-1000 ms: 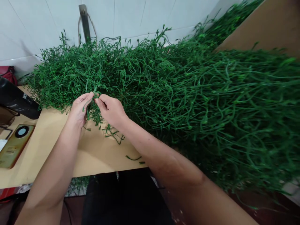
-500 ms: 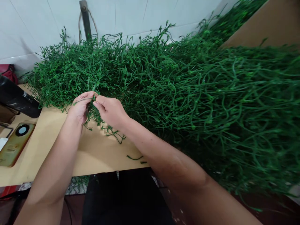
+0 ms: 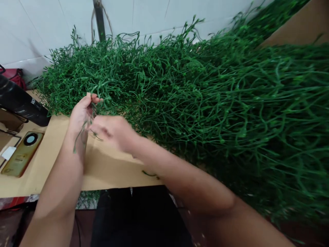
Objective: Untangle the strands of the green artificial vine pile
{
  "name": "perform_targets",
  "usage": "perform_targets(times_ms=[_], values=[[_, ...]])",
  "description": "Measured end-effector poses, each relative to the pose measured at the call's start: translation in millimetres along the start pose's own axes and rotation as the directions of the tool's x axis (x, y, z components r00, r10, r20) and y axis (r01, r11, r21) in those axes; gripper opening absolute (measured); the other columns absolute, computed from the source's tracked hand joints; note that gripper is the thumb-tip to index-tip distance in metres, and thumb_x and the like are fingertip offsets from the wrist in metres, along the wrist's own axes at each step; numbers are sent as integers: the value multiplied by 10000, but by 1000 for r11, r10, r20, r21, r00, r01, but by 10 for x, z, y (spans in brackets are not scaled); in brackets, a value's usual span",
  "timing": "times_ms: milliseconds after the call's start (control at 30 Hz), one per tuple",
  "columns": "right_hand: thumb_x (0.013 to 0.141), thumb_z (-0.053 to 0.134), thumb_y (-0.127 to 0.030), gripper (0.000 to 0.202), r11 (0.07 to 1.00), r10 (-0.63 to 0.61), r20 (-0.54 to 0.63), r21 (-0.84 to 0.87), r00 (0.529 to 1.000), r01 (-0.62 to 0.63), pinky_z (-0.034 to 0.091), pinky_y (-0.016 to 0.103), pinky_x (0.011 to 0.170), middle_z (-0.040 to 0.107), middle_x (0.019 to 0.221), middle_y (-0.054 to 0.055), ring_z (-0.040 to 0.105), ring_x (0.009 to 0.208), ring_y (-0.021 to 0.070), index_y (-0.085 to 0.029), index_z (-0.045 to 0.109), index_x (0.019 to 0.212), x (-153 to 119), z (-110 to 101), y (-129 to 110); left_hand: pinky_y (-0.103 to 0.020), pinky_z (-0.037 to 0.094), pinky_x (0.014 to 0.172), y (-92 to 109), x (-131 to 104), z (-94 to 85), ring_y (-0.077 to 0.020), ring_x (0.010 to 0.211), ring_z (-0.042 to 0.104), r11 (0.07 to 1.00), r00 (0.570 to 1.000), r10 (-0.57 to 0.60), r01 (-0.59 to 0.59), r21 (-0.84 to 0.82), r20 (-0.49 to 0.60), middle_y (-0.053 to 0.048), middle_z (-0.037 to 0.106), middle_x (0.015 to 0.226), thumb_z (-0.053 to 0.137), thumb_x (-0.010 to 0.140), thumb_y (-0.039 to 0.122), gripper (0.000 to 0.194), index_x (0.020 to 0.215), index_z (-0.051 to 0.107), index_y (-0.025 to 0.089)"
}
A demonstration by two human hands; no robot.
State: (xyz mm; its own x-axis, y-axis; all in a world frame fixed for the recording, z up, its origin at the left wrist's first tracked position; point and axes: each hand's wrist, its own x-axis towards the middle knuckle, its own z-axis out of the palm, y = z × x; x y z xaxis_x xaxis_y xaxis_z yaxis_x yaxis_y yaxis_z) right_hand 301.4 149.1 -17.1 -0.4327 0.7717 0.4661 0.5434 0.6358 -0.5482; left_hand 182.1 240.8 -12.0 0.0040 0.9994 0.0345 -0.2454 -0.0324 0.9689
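Observation:
My left hand is curled, palm facing right, around a few thin green plant stems by its fingertips. Just below and to its right, my right hand is closed and blurred by motion. Thin forked green sprigs stick out from the right fingers and cross in front of my left wrist. Behind both hands lies a large tangled heap of green stems with small bud-like tips.
Brown cardboard covers the work surface, with a loose stem near its front edge. To the left are a phone, a black bottle and a red bag. A cardboard flap rises at the back right.
My right hand has pulled down and toward me from the left fingertips, with sprigs now trailing from it. The small clump between my hands has gone from there. The view has shifted slightly.

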Motion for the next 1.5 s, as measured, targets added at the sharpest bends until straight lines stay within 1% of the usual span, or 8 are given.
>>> perform_targets(times_ms=[133,233,333,467,633,867,1267,1500], values=[[869,444,-413,328,948,263,-385,271,885,-164,323,232,542,410,560,-36,371,554,68,-176,498,648,40,-235,308,-243,519,693,49,-94,136,-150,836,651,993,992,-109,112,-36,66,-38,680,786,558,828,299,153,796,621,163],[854,313,-588,510,842,320,-364,532,875,-86,309,251,509,339,502,-54,361,501,48,-180,517,625,15,-494,282,-226,524,629,31,-95,111,-142,803,666,989,988,-139,142,-40,72,-45,700,840,516,842,251,159,847,643,156],[867,54,-576,661,618,389,-370,784,844,59,312,276,503,289,489,-54,352,462,38,-194,539,627,-25,-732,288,-217,532,641,-8,-79,63,-128,785,673,993,991,-110,113,-45,71,-40,706,843,522,830,226,153,858,650,149],[877,303,-544,435,592,453,-476,793,754,145,449,309,609,489,641,8,514,649,122,-223,587,802,-33,-755,597,-226,534,666,-20,-90,95,-131,799,674,994,992,-107,109,-29,73,-41,707,842,524,823,213,146,850,652,148],[906,350,-424,317,605,498,-346,796,795,-33,485,292,710,576,771,29,557,764,116,-189,564,900,58,-413,748,-238,524,647,5,-136,163,-129,747,663,990,983,-135,137,-12,121,-45,694,818,562,801,229,123,832,653,151],[777,597,-432,294,966,239,-419,192,876,-172,433,315,805,575,902,52,503,858,148,-171,542,901,100,-98,473,-249,523,700,-50,-175,215,-142,780,648,996,986,-85,80,42,142,-37,686,802,676,711,263,117,752,672,154],[898,350,-218,153,976,217,-183,10,959,-219,336,254,668,521,745,4,436,679,120,-200,463,797,127,-45,387,-213,480,611,-89,-179,239,-95,592,558,994,989,-97,102,-36,109,10,577,607,631,742,204,143,611,584,176],[898,356,-231,185,971,197,-123,-112,973,-211,250,248,607,406,646,-12,340,616,107,-190,437,737,138,-125,299,-198,345,437,-54,-228,375,-68,438,415,989,987,-140,136,-57,-74,26,511,518,517,749,75,239,532,533,175]])
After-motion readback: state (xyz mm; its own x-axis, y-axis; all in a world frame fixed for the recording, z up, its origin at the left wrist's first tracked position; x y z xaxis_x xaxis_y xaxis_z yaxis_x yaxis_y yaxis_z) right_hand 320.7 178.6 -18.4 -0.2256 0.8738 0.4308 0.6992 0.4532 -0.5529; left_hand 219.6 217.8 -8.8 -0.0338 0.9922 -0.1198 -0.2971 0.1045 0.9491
